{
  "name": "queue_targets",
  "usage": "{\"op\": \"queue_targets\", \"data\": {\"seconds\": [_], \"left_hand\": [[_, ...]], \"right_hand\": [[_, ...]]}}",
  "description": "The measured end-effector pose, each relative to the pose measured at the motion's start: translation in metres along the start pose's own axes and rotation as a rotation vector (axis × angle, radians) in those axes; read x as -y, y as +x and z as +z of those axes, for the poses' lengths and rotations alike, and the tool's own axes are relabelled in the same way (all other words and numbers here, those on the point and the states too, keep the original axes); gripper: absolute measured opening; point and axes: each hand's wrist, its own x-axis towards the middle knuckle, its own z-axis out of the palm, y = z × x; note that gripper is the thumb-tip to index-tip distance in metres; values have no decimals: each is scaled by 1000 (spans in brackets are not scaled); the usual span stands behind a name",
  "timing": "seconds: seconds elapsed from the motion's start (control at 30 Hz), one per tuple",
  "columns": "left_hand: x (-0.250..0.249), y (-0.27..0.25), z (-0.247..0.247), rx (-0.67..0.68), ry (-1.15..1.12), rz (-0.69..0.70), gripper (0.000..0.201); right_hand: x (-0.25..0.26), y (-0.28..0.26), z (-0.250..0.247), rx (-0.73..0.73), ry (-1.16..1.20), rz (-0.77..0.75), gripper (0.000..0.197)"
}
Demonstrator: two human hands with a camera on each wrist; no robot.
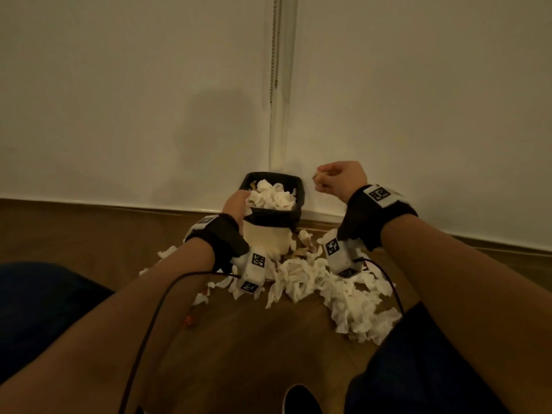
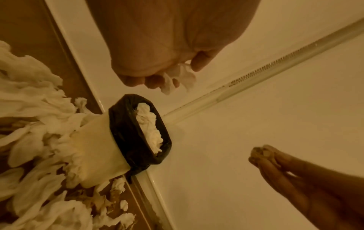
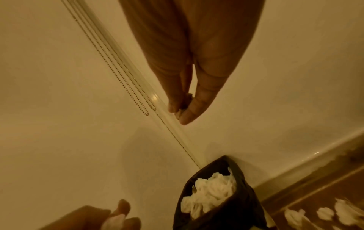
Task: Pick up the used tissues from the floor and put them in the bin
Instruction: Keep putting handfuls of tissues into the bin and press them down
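Observation:
A small white bin (image 1: 268, 239) with a black liner rim stands against the wall, heaped with white tissues (image 1: 273, 197). My left hand (image 1: 243, 201) is at the bin's left rim and grips a white tissue (image 2: 177, 77) in curled fingers. To the right of the bin and above it, my right hand (image 1: 321, 178) is raised and pinches a small brownish scrap (image 3: 183, 107) between thumb and fingertips. Several crumpled tissues (image 1: 343, 294) lie on the wooden floor in front of the bin and to its right.
A white wall with a skirting board (image 1: 119, 201) backs the bin. A beaded blind cord (image 1: 276, 55) hangs above it. My knees in dark trousers (image 1: 38, 309) flank the floor. Wrist camera cables (image 1: 155, 318) trail back. A dark shoe (image 1: 301, 398) shows at the bottom.

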Motion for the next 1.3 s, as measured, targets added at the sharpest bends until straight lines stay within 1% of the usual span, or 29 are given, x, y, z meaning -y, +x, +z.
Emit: {"op": "queue_targets", "data": {"seconds": [0.07,0.17,0.23,0.27,0.33,0.4,0.47,0.53,0.63,0.7,0.77,0.87,0.93,1.0,1.07,1.13,1.2,1.3], "left_hand": [[-1,13,14,29,57,-12,39],[1,35,26,51,115,-4,38],[4,50,29,22,254,79,34],[8,60,30,7,361,122,35],[15,79,31,-57,577,226,44],[18,93,34,-104,627,300,43],[19,110,37,-122,605,366,29],[18,125,40,-108,533,372,15],[15,152,46,-101,418,382,10],[14,169,52,-88,418,428,8],[16,183,57,-53,468,451,10],[20,197,59,43,557,394,26],[22,200,55,63,595,376,32],[22,199,45,37,592,408,32],[20,196,30,-10,540,427,33],[18,193,11,-47,462,406,35],[18,189,-11,-73,373,362,35],[24,183,-43,-138,325,308,37]], "right_hand": [[-4,12,2,-18,-18,0,26],[-20,26,14,-22,-44,21,27],[-31,38,23,-16,-153,-5,24],[-35,45,27,-17,-233,-28,24],[-41,60,33,-41,-371,-71,24],[-48,77,39,-87,-434,-93,24],[-56,94,46,-135,-446,-101,25],[-64,110,55,-148,-438,-97,23],[-77,132,68,-153,-396,-77,16],[-86,144,75,-176,-373,-63,15],[-96,152,79,-176,-417,-34,19],[-108,157,80,-106,-506,29,35],[-113,158,78,-79,-542,34,40],[-113,158,76,-113,-553,9,39],[-110,158,76,-166,-554,-21,35],[-106,159,79,-187,-564,-60,33],[-102,156,85,-167,-584,-111,31],[-98,147,100,-85,-614,-176,30]]}}
